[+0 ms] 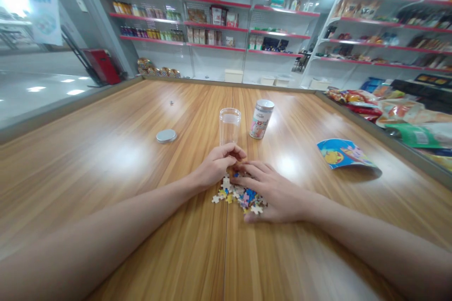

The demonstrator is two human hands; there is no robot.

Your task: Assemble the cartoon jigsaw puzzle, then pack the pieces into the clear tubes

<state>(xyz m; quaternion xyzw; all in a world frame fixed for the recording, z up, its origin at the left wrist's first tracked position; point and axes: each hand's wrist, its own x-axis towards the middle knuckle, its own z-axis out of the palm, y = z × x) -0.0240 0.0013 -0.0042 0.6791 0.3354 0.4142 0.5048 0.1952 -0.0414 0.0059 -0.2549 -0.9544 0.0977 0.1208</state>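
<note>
A small heap of coloured puzzle pieces point(240, 196) lies on the wooden table point(141, 174). My left hand point(217, 167) is curled over the heap's far left side, fingertips pinched together on pieces. My right hand point(271, 190) cups the heap from the right, fingers bent around it and touching the pieces. Just behind my hands stands an empty clear plastic jar point(229, 126) without a lid. Its round silver lid point(166, 136) lies flat to the left. A second jar point(262, 118) with a printed label and a silver lid stands to the right of the clear one.
A colourful printed card point(344, 154) lies on the table at the right. Snack packets point(399, 113) are piled along the table's right edge. Shop shelves point(215, 14) with goods fill the back and right walls. A red object point(102, 66) stands on the floor at the left.
</note>
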